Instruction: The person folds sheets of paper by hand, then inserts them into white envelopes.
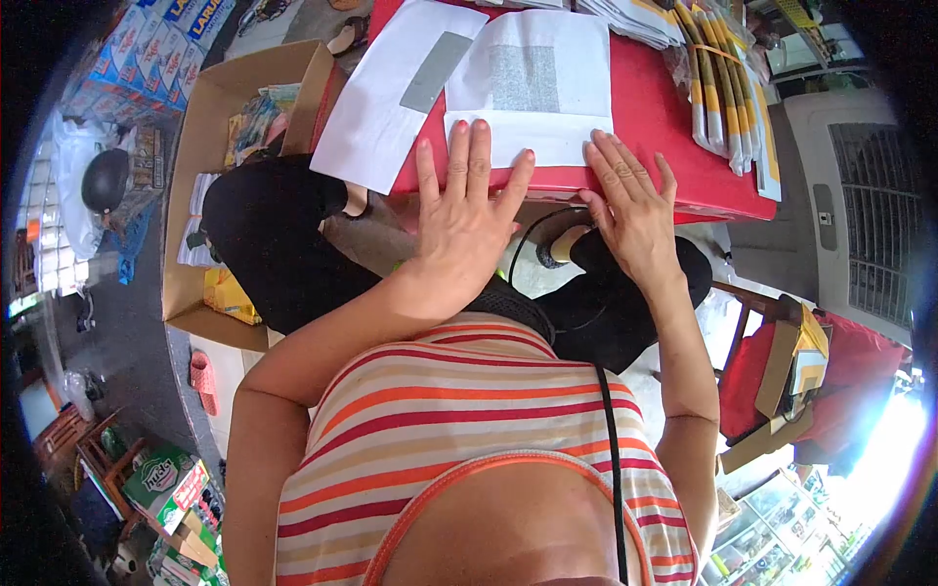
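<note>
My left hand (464, 215) lies with its fingers spread, the fingertips on the lower left part of a white paper envelope (576, 137) with a grey patterned panel. At the envelope's lower right corner rests my right hand (630, 200), its fingers stretched out and the thumb apart. Neither hand grips anything. Left of that envelope, another white envelope (376, 127) with a grey strip lies slanted, its lower end past the table edge. Both are on a red-covered table (645, 88).
Bundled yellow-and-white packets (718, 98) stand at the table's right, beside a stack of white papers (630, 18). A cardboard box (186, 283) with papers and packets is on the floor at left. A smaller open carton (777, 376) sits on a red-covered seat at right.
</note>
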`<state>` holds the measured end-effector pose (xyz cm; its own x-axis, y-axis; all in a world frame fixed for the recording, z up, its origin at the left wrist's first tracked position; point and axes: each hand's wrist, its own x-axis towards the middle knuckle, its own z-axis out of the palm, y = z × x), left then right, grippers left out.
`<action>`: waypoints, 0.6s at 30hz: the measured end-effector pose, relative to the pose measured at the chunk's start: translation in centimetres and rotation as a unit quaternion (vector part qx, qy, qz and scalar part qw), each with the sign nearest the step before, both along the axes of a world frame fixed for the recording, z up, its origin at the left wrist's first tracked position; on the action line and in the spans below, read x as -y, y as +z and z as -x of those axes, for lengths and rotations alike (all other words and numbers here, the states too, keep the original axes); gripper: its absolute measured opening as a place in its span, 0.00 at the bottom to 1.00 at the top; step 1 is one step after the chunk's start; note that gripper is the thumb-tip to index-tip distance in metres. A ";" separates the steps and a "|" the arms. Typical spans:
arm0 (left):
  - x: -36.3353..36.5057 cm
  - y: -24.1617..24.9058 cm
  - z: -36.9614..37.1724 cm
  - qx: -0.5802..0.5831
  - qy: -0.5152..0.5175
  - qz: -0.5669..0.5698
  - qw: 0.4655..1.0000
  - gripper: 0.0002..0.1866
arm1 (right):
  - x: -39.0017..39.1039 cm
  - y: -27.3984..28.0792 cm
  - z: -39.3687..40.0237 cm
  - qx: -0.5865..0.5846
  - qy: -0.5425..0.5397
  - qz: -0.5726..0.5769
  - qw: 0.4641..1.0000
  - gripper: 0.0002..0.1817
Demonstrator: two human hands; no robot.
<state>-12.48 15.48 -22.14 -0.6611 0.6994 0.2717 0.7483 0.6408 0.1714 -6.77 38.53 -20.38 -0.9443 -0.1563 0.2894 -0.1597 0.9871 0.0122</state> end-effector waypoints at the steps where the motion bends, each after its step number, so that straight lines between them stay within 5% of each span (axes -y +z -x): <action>1: -0.2 0.6 0.1 0.013 0.007 0.013 1.000 0.44 | -0.1 0.2 0.3 -0.006 0.014 0.017 1.000 0.28; 4: -2.1 1.2 1.5 0.062 -0.054 -0.067 0.994 0.43 | -0.2 0.9 0.5 -0.002 0.032 0.048 0.998 0.25; 12: -4.5 -0.7 2.2 0.030 -0.068 -0.054 0.996 0.41 | -0.6 3.3 1.5 0.059 0.007 0.129 0.990 0.22; 18: -5.1 -0.5 2.0 0.019 -0.002 -0.046 0.999 0.37 | -6.7 1.0 10.7 -0.008 -0.013 0.259 0.966 0.25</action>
<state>-14.50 20.53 -22.64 -0.6697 0.6750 0.3096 0.7424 0.6187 0.2571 -17.45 45.21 -19.41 -0.9406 0.0374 0.3374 -0.1382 0.8655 -0.4814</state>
